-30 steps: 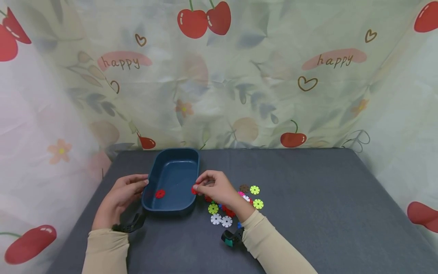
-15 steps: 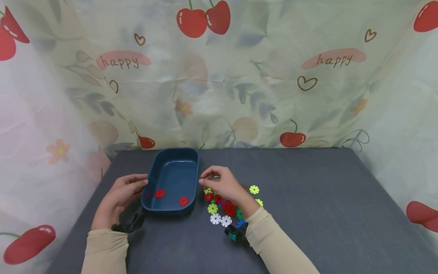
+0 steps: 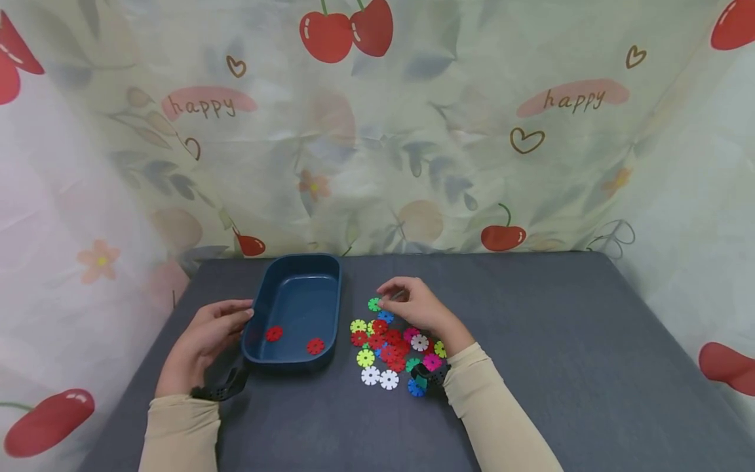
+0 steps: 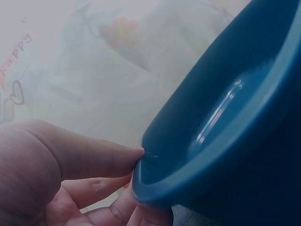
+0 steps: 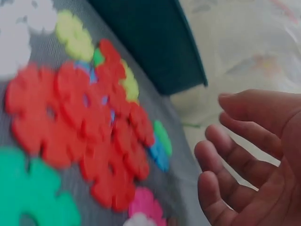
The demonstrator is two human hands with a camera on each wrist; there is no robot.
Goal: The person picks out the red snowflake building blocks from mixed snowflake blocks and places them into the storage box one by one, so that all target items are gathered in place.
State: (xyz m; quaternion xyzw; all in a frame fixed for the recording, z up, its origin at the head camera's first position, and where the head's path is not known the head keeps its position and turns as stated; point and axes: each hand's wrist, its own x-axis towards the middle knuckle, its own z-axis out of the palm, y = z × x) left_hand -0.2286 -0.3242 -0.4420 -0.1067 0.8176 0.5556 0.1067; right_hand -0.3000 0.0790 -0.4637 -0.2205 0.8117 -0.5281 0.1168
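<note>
A dark blue rectangular plastic bin [image 3: 295,308] stands at the left of the table with two red notched discs [image 3: 274,334] lying inside it. At its left rim my left hand [image 3: 209,334] pinches the edge; the left wrist view shows the thumb [image 4: 108,153] at the rim's corner and fingertips below. My right hand [image 3: 421,308] hovers above the back of a loose heap of snowflake-shaped plastic discs [image 3: 389,354]. Its fingers are loosely bent and hold nothing, as the right wrist view of the hand [image 5: 254,155] shows. A green disc [image 3: 374,304] lies by its fingertips.
Red, white, yellow, blue, pink and green discs overlap in the heap, right of the bin. Two white discs [image 3: 379,377] lie at its front. A patterned cloth [image 3: 413,131] hangs behind the grey table [image 3: 531,341].
The right hand has let go of a red disc, which now lies in the bin beside the other. That hand has then moved right, over the heap. The left hand stays at the rim.
</note>
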